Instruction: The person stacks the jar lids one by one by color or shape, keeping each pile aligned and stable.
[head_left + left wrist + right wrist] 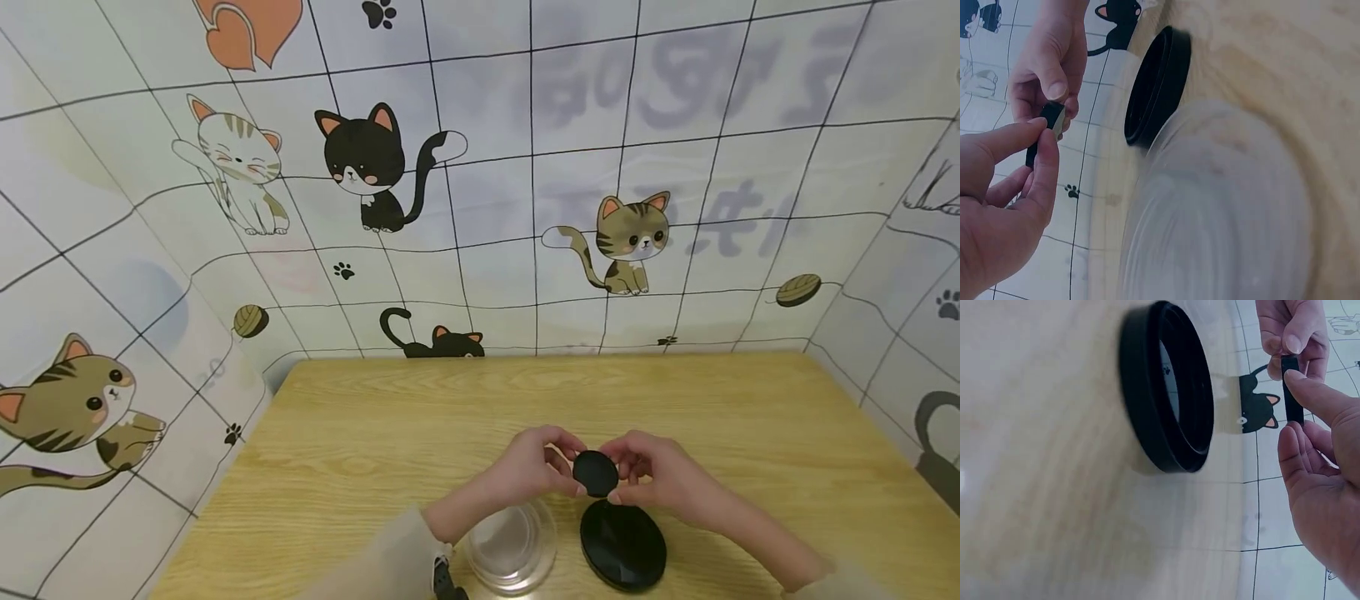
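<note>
A small, flat black disc (596, 474) is held up over the table between both hands. My left hand (536, 464) pinches its left edge with thumb and fingers, while my right hand (660, 475) pinches the opposite edge. Seen edge-on in the left wrist view, the disc (1046, 131) is thin with a paler patch on one face. Just below the hands lies a larger round black dish (622, 546) with a raised rim and a glossy, reflecting inside. A clear round plastic container (512, 546) stands to its left, beneath my left forearm.
The wooden table (420, 417) reaches back to a wall covering (495, 192) printed with cats and grid lines. Similar covering rises at the left and right sides. A dark watch-like band (447, 579) sits at my left wrist.
</note>
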`<state>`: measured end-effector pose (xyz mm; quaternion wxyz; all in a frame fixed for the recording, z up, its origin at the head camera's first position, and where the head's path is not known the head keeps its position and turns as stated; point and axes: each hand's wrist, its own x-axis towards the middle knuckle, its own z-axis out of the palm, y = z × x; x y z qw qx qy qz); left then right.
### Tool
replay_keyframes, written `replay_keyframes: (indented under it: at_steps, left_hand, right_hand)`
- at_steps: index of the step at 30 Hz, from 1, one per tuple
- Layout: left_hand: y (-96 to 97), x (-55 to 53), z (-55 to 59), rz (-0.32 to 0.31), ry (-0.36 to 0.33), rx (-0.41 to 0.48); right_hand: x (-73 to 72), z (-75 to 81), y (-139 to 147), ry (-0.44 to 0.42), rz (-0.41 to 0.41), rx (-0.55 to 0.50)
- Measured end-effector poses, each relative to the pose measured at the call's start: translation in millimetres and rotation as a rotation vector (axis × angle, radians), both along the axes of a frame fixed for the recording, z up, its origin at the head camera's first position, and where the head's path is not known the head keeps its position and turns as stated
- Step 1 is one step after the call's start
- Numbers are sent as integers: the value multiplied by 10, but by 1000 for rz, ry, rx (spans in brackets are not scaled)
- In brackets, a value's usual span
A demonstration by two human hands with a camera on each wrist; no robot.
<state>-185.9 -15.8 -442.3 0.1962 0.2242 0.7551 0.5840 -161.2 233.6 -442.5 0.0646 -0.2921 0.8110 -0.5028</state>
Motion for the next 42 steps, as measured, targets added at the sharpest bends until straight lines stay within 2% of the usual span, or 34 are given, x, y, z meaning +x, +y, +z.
replay_keyframes:
  at_steps: [7, 14, 25, 37, 42]
  left_hand:
    - [-32, 222, -35, 25, -41, 37]
    - [-7, 339, -112, 8, -57, 32]
    - [62, 407, -208, -20, -45, -19]
    - [82, 427, -270, -73, 16, -97]
    - [87, 432, -279, -97, 52, -124]
  right_hand:
    - [165, -123, -42, 14, 17, -53]
    - [260, -219, -3, 31, 33, -27]
    - [333, -274, 74, -96, 53, 13]
    - [332, -367, 67, -85, 90, 54]
    - [344, -372, 56, -85, 91, 112]
